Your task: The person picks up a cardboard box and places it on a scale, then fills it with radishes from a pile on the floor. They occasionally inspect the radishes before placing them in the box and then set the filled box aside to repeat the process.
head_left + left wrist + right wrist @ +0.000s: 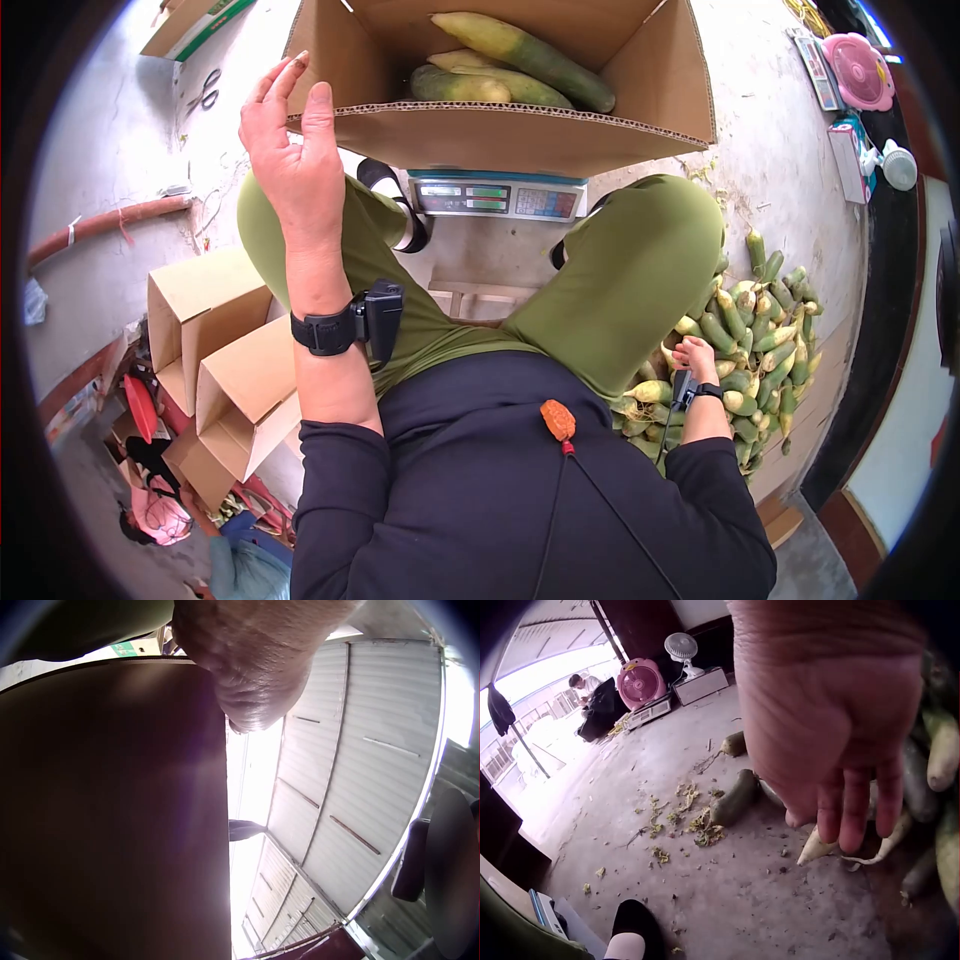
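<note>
A cardboard box (520,138) holding several green-and-white radishes (540,65) stands on a digital scale (495,196) between the person's feet. The left hand (295,150) is at the box's left corner, fingers extended and thumb up; in the left wrist view the hand (247,660) is beside the dark box wall (112,802). Down at the right, the right hand (697,358) is over a heap of radishes (770,340). In the right wrist view that hand (832,742) hangs with relaxed fingers above radishes, and nothing shows in its grasp.
Open cardboard boxes (215,290) stand at the left, with scissors (204,92) on the floor farther up. A pink fan (858,72) and a white fan (897,165) are at the far right. A seated person (585,688) appears in the background of the right wrist view.
</note>
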`<action>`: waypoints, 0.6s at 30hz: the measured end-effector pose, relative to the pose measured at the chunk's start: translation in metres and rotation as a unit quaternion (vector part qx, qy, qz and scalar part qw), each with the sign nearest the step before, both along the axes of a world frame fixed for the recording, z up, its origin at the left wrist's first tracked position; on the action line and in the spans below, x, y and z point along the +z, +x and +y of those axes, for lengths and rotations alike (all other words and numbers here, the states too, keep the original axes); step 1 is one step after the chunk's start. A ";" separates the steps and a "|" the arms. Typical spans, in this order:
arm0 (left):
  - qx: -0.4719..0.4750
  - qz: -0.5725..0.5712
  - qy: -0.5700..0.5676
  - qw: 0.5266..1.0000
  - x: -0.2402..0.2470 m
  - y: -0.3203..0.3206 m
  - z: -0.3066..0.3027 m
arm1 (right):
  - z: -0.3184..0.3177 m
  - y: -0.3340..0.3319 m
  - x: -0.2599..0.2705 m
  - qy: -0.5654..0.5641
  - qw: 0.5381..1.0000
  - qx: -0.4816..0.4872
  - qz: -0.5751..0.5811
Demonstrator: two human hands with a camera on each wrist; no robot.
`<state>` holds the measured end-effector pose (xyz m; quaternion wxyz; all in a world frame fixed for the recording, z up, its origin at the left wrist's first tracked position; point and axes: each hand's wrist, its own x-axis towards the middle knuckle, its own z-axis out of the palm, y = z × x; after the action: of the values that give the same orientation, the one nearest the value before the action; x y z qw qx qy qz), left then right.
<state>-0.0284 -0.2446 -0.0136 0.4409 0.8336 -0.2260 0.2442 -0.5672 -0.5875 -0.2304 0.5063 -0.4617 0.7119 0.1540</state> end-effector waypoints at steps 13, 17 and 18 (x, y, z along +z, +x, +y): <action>0.004 -0.022 0.080 0.997 0.007 -0.005 -0.018 | 0.040 -0.047 -0.047 0.021 0.998 -0.064 0.013; -0.004 -0.004 0.096 0.995 0.005 -0.006 -0.023 | 0.042 -0.045 -0.066 -0.030 0.996 -0.062 0.049; -0.010 -0.009 0.103 0.995 0.004 -0.005 -0.022 | 0.042 -0.042 -0.070 -0.034 0.995 -0.070 0.053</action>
<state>-0.0335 -0.2671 -0.0097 0.3533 0.8701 -0.2619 0.2226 -0.6092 -0.5453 -0.3000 0.4609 -0.4188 0.7735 0.1179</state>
